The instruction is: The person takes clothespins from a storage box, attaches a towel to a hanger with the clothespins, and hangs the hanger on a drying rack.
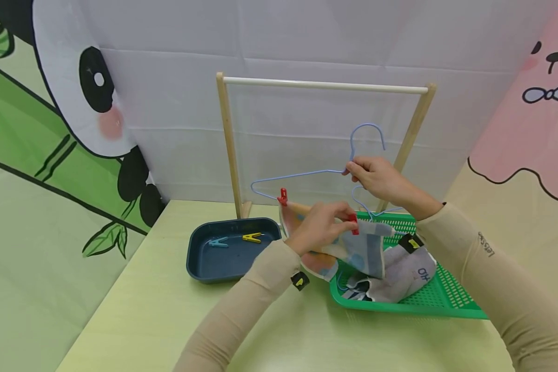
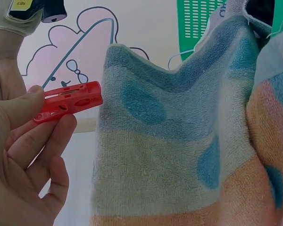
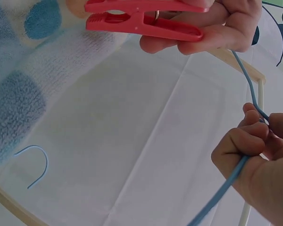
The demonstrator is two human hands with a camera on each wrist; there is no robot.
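Observation:
My right hand [image 1: 382,180] grips a blue wire hanger [image 1: 302,174] just below its hook and holds it up. Over the lower bar hangs a small towel [image 1: 361,257] in blue, cream and orange with blue dots. At the hanger's left end a red clothespin [image 1: 283,197] sits on the towel's top edge. My left hand [image 1: 320,227] pinches a second red clothespin [image 2: 73,101] between thumb and fingers. In the left wrist view its tip is right at the towel's side edge. The right wrist view shows this clothespin's jaws close beside the cloth.
A dark blue tray [image 1: 195,258] at the left holds a light blue clothespin [image 1: 218,242] and a yellow clothespin [image 1: 251,237]. Under the hands stands a green basket [image 1: 446,305] with grey cloth [image 1: 402,279] and another blue hanger [image 1: 360,199]. Behind rises a wooden rack with a white rod [image 1: 325,85].

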